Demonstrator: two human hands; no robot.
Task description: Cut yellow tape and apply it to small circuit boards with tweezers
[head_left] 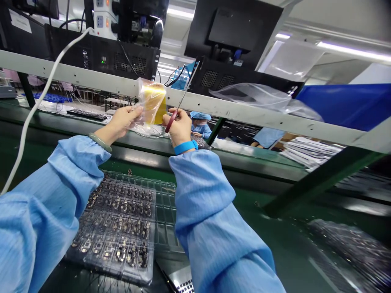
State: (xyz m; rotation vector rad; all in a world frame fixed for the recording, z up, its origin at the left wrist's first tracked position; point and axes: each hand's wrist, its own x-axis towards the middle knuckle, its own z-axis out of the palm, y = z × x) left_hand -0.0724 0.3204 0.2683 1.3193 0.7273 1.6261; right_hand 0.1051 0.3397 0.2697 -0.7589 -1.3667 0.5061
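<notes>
My left hand (124, 121) pinches the left edge of a clear plastic bag (143, 106), raised in front of the shelf rail. Yellow film (157, 106) shows through the wrinkled plastic. My right hand (181, 127) is closed around red-handled scissors (172, 121), their thin metal end pointing up and to the right. Its fingertips are at the right edge of the yellow film; whether they also grip it I cannot tell. Below my forearms, a clear compartment tray (154, 228) with rows of small electronic parts lies on the green bench.
The white shelf rail (244, 114) crosses behind my hands, carrying black equipment (100, 55), a loose plastic bag (259, 97) and a blue bin (345, 103). A white cable (39, 101) hangs at left. Another tray (354, 252) lies at right. Beyond sits a co-worker (205, 129) in blue.
</notes>
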